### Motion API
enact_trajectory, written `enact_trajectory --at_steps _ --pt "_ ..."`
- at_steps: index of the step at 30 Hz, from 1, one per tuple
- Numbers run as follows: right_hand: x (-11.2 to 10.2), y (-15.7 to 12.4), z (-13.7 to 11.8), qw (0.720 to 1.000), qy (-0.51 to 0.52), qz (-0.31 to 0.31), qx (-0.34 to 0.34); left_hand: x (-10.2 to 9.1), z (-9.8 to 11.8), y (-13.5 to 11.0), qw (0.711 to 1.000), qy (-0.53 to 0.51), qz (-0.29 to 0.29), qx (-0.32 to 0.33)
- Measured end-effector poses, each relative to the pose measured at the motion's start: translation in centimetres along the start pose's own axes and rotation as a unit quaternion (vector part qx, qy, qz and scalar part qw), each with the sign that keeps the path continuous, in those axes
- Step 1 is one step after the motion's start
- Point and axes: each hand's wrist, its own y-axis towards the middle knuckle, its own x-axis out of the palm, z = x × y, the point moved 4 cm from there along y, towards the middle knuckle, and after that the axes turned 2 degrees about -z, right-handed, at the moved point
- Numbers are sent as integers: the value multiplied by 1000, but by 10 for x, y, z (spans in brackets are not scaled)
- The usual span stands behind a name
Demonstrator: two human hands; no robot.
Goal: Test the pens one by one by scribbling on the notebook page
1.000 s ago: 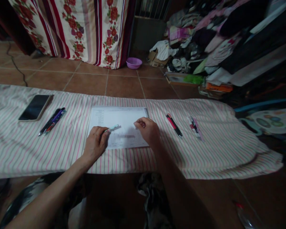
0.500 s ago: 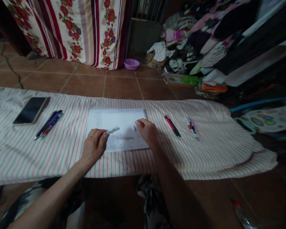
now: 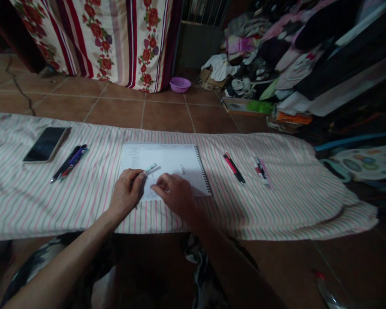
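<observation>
A spiral notebook [image 3: 170, 155] with pale drawn or printed marks lies on the striped cloth. My left hand [image 3: 127, 186] rests over its left edge, closed on a slim, pale pen-like stick [image 3: 152, 167] with a teal-marked end pointing up and right. Just right of it, my right hand [image 3: 173, 191] is over the lower page, thumb and fingers pinched together; whatever is between them is hidden. A small greyish mark or scrap [image 3: 182, 169] shows on the page above the right hand, too faint to name.
A phone [image 3: 46, 145] and a bundle of pens [image 3: 69, 163] lie to the left. Red and black pens [image 3: 234, 168] and pink-and-white stationery [image 3: 262, 172] lie to the right. Beyond the cloth [image 3: 292, 206], a purple basin [image 3: 180, 85] sits on the tiled floor.
My right hand has moved left and down from the notebook's spiral edge to the lower page, near my left hand. The left hand keeps its hold on the stick. The view shifts slightly.
</observation>
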Motion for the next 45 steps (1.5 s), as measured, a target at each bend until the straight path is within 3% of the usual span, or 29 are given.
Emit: enact_trajectory --at_steps 3,6,19,26,30,35,39,42,45 --pt "18 -11 -27 991 -43 -87 -96 0 -2 0 1000 -17 6 -9" --pt "29 -18 -41 981 -59 -119 -138 -1 -1 0 1000 -20 2 -7" --pt "37 -22 -54 977 -124 -126 -119 -4 2 1 1000 -22 16 -14" --pt "13 -14 -25 992 -61 -110 -5 -15 5 5 996 -20 77 -31" --pt "-8 -5 -2 996 54 -37 62 -19 1 8 993 -19 107 -46" --pt "-19 0 27 963 242 32 116 -12 7 7 997 -14 68 -15" --pt "-17 1 44 918 361 55 155 -3 16 5 999 -1 16 44" --pt "-17 2 51 896 404 77 169 2 20 5 998 7 -7 70" --pt "-23 5 55 896 396 113 168 3 23 5 997 11 -19 78"
